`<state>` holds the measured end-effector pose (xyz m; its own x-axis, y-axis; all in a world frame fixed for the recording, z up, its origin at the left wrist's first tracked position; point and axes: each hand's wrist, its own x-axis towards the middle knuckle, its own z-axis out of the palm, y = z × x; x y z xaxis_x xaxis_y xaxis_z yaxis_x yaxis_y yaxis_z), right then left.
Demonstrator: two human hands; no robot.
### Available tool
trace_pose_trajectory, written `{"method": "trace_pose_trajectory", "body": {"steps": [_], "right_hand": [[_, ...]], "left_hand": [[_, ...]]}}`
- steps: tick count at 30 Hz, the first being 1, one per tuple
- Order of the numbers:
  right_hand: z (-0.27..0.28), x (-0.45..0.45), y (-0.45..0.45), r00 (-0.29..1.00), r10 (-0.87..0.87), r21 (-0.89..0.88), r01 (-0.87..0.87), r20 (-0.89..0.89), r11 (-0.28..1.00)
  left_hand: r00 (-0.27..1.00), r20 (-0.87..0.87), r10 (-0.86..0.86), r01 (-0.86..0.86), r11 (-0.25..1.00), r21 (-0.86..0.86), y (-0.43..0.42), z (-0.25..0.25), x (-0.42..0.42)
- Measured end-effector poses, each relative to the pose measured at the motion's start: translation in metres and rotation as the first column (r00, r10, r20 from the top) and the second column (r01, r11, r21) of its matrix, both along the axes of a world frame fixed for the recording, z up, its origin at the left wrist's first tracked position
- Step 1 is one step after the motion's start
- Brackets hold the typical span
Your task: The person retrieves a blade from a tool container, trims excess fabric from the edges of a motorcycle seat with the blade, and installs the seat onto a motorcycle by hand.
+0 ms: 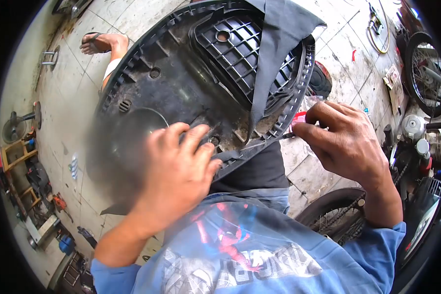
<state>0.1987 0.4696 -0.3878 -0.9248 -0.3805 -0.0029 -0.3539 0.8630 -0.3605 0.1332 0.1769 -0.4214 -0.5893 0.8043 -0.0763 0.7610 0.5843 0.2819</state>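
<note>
A motorcycle seat point(181, 93) lies underside up across my lap, showing its black plastic base and a rim lined with staples. Loose black cover material point(279, 39) hangs over its ribbed section. My left hand point(181, 166) rests at the near edge, fingers apart and bent over the base, partly smeared by motion; a strip of cover point(228, 155) lies beside its fingertips. On the right, my right hand point(343, 137) is closed in a pinch at the rim, around a thin dark rod-like tool point(288, 135). The tool's far end is hard to make out.
Another person's foot in a sandal point(100, 43) is on the tiled floor beyond the seat. Motorcycle parts and a wheel point(428, 73) stand at right, with another wheel point(335, 213) close by my right arm. A wooden frame point(17, 154) and tools line the left wall.
</note>
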Motion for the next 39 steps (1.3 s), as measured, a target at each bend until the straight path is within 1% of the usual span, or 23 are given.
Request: {"method": "trace_pose_trajectory", "body": {"steps": [1,2,4,5,7,8,9,12,13,14,16,20,22,24,25,27,29,31,32,34,36,38,39], "right_hand": [[0.000,-0.002,0.002,0.999,0.053,0.035,-0.053,-0.010,0.998],[-0.002,-0.003,0.000,0.998,0.056,0.033,-0.056,0.005,0.998],[-0.003,-0.009,-0.005,0.990,0.138,0.070,-0.139,0.023,0.988],[-0.008,-0.011,-0.007,0.987,0.161,0.049,-0.162,0.021,0.986],[-0.008,-0.017,-0.015,0.981,0.189,0.051,-0.190,0.034,0.980],[-0.008,-0.018,-0.019,0.978,0.206,0.049,-0.208,0.041,0.977],[-0.008,-0.016,-0.023,0.970,0.213,0.087,-0.224,0.118,0.971],[-0.013,-0.016,-0.033,0.961,0.227,0.076,-0.240,0.157,0.968],[-0.013,-0.016,-0.038,0.955,0.212,0.114,-0.238,0.206,0.965],[-0.017,-0.015,-0.042,0.955,0.212,0.112,-0.238,0.207,0.965],[-0.028,-0.012,-0.049,0.961,0.214,0.016,-0.220,0.175,0.975],[-0.028,-0.012,-0.050,0.957,0.207,0.001,-0.212,0.203,0.977],[-0.023,-0.011,-0.042,0.952,0.198,0.040,-0.213,0.232,0.976],[-0.022,-0.009,-0.033,0.967,0.148,0.106,-0.173,0.207,0.979],[-0.021,-0.008,-0.030,0.969,0.153,0.116,-0.178,0.192,0.977],[-0.024,-0.008,-0.028,0.972,0.155,0.119,-0.177,0.174,0.977],[-0.027,-0.007,-0.031,0.976,0.156,0.118,-0.175,0.154,0.977],[-0.028,-0.008,-0.041,0.962,0.208,0.118,-0.231,0.176,0.966],[-0.028,-0.009,-0.039,0.964,0.203,0.122,-0.226,0.174,0.967],[-0.030,-0.011,-0.034,0.981,0.190,0.082,-0.192,0.033,0.978],[-0.030,-0.008,-0.013,0.990,0.137,0.136,-0.138,0.022,0.981],[-0.026,-0.003,-0.002,0.996,0.083,0.191,-0.074,-0.037,0.979],[-0.021,-0.005,0.002,0.997,0.067,0.219,-0.059,-0.030,0.974]], "left_hand": [[0.997,0.060,0.055,-0.054,0.998,-0.025,0.003,-0.012,0.008],[0.986,0.131,0.102,-0.108,0.993,0.040,0.002,-0.018,0.012],[0.980,0.191,0.061,-0.075,0.995,0.067,-0.004,-0.024,0.011],[0.978,0.199,0.067,-0.083,0.994,0.070,-0.006,-0.025,0.008],[0.908,0.378,0.182,-0.265,0.947,0.181,-0.010,-0.027,0.006],[0.905,0.382,0.188,-0.273,0.945,0.183,-0.010,-0.028,0.006],[0.898,0.390,0.206,-0.297,0.935,0.191,-0.010,-0.028,0.006],[0.877,0.412,0.246,-0.346,0.919,0.187,-0.007,-0.028,0.006],[0.879,0.411,0.243,-0.345,0.918,0.196,-0.007,-0.029,0.006],[0.881,0.410,0.238,-0.342,0.917,0.204,-0.007,-0.029,0.005],[0.878,0.415,0.237,-0.342,0.919,0.197,-0.008,-0.027,0.005],[0.873,0.424,0.241,-0.341,0.923,0.177,-0.010,-0.028,0.007],[0.868,0.436,0.238,-0.347,0.919,0.189,-0.010,-0.028,0.007],[0.864,0.444,0.238,-0.356,0.912,0.202,-0.010,-0.028,0.007],[0.860,0.451,0.238,-0.361,0.909,0.209,-0.010,-0.028,0.007],[0.857,0.458,0.235,-0.363,0.907,0.215,-0.010,-0.028,0.006],[0.811,0.534,0.241,-0.385,0.906,0.175,-0.010,-0.025,0.004],[0.801,0.549,0.240,-0.385,0.908,0.165,-0.011,-0.024,0.004],[0.790,0.563,0.243,-0.392,0.907,0.157,-0.011,-0.024,0.003],[0.808,0.545,0.223,-0.371,0.912,0.177,-0.012,-0.025,0.001],[0.827,0.524,0.205,-0.351,0.916,0.195,-0.014,-0.026,0.000],[0.631,0.735,0.247,-0.572,0.789,0.226,-0.017,-0.027,-0.003],[0.515,0.805,0.295,-0.669,0.726,0.162,-0.022,-0.023,-0.010]]}}
